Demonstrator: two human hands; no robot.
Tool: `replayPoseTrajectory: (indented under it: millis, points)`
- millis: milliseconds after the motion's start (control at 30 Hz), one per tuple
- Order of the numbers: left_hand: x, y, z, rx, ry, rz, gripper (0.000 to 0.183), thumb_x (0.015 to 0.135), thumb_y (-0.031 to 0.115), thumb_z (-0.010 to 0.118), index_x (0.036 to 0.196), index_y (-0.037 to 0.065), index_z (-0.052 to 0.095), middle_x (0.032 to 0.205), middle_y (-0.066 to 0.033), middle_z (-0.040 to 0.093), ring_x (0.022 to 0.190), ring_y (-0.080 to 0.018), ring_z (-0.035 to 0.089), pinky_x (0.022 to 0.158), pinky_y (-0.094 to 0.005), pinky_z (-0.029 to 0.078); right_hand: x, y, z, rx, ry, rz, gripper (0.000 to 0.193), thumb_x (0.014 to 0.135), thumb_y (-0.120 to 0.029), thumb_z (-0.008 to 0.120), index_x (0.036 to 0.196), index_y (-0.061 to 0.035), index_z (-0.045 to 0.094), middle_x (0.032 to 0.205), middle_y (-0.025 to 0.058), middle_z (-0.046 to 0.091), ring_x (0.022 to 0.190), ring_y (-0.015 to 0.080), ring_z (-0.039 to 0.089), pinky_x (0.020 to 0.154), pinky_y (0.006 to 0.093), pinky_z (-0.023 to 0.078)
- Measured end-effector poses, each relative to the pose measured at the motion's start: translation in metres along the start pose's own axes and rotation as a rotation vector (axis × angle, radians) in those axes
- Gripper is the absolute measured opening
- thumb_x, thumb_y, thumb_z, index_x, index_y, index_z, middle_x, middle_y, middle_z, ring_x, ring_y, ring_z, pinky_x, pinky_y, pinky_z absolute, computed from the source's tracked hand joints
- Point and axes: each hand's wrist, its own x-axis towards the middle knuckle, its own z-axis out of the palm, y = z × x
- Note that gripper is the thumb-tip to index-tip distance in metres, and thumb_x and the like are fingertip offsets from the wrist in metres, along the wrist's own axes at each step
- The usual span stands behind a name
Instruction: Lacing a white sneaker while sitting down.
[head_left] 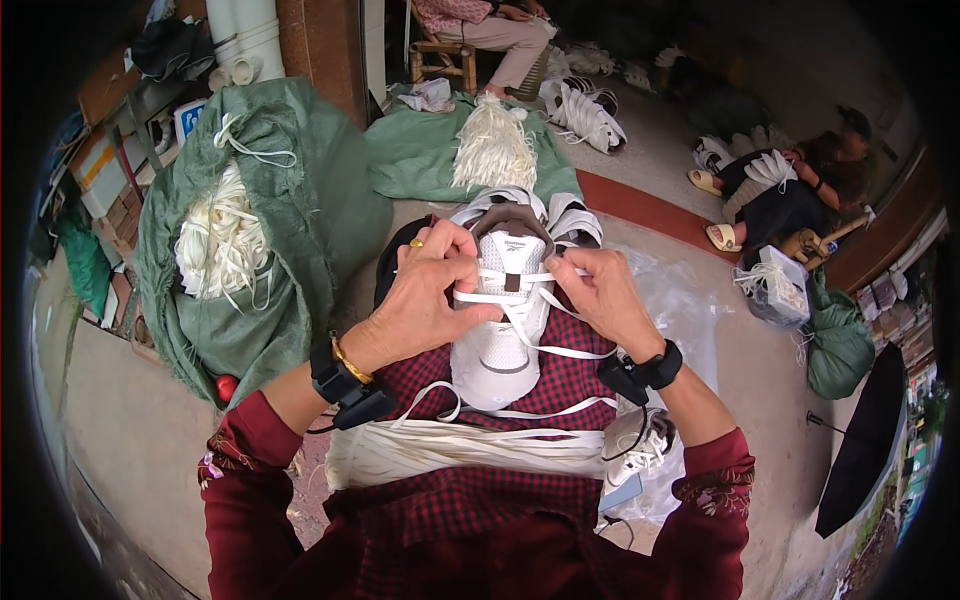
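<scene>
A white sneaker [492, 378] rests on my lap over red-and-black checked cloth, its toe toward me. White shoelace [565, 351] runs across its upper, and loose lengths trail down both sides. My left hand [425, 290] is closed at the sneaker's left side, thumb against the lace on the tongue. My right hand [600, 290] pinches lace at the right edge near the top eyelets. The tongue [505, 262] stands up between the hands. Nearer to me, a flat bundle of white laces [460, 445] lies across my lap.
At left stands an open green sack [165, 215] with white laces inside. More laces [495, 150] lie on green cloth ahead. Another white shoe [640, 450] sits by my right side near clear plastic. Two people sit farther back; a black umbrella [865, 440] lies at right.
</scene>
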Motion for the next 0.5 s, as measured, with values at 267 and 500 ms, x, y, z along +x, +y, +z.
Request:
replayPoseTrajectory:
  millis: [267, 500]
  points:
    - [0.001, -0.001, 0.009, -0.154, 0.085, -0.042, 0.041, 0.066, 0.012, 0.089, 0.088, 0.005, 0.055, 0.108, -0.0098, 0.052, 0.104, -0.0261, 0.054, 0.088, -0.0358, 0.045, -0.014, 0.042, -0.054, -0.115, 0.198, 0.275, 0.044, 0.100, -0.028, 0.059, 0.070, 0.0037, 0.052, 0.059, 0.0019, 0.039, 0.059, 0.0084, 0.038, 0.052, 0.0328, 0.035]
    - [0.006, -0.004, -0.002, -0.114, 0.046, -0.023, 0.031, 0.073, 0.011, 0.080, 0.097, 0.006, 0.061, 0.106, -0.0100, 0.052, 0.102, -0.0286, 0.053, 0.091, -0.0381, 0.043, -0.015, 0.013, -0.039, 0.071, -0.068, 0.226, 0.036, 0.097, -0.036, 0.063, 0.102, 0.0001, 0.059, 0.071, 0.0071, 0.058, 0.063, 0.0155, 0.053, 0.059, 0.0312, 0.042]
